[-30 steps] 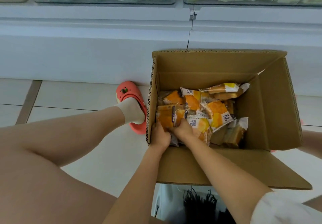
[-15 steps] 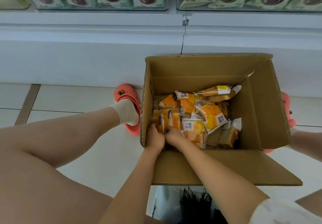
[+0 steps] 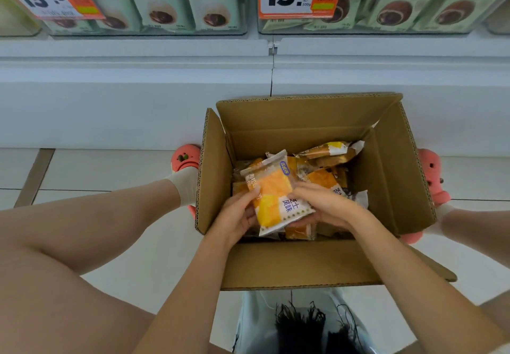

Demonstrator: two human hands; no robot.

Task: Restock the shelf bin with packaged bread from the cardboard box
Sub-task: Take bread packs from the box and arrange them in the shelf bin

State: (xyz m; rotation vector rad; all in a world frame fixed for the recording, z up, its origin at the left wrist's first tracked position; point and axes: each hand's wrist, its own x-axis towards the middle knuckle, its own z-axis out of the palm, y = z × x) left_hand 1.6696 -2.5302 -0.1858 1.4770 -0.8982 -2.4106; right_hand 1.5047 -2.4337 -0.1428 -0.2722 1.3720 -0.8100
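Step in hand looks like the pick: a stack of bread packets is gathered inside the cardboard box (image 3: 309, 193), not yet carried to the shelf. Next move, as I judge it, calls for lifting the stack clear of the box walls and up to a shelf bin (image 3: 149, 32); slippery film means a firm two-sided hold or the packets may slide apart.

White shelf base (image 3: 138, 91): smooth, flat, hard-looking, with a vertical seam. Floor tiles (image 3: 110, 169) pale and glossy. Box is brown corrugated card, flaps open, fluted edges showing, standing on the floor against the shelf base. Bins above are clear plastic, holding pale green packets (which bin takes the bread I cannot tell) with price cards clipped on front.

Loose bread packets (image 3: 328, 152) lie jumbled in the box, crinkly film, orange and white. Top bread packet (image 3: 276, 191) is flat, rectangular, glossy, tilted. Left hand (image 3: 234, 215) fingers curl round its left edge; right hand (image 3: 325, 204) fingers clamp the right side and the packets under it.
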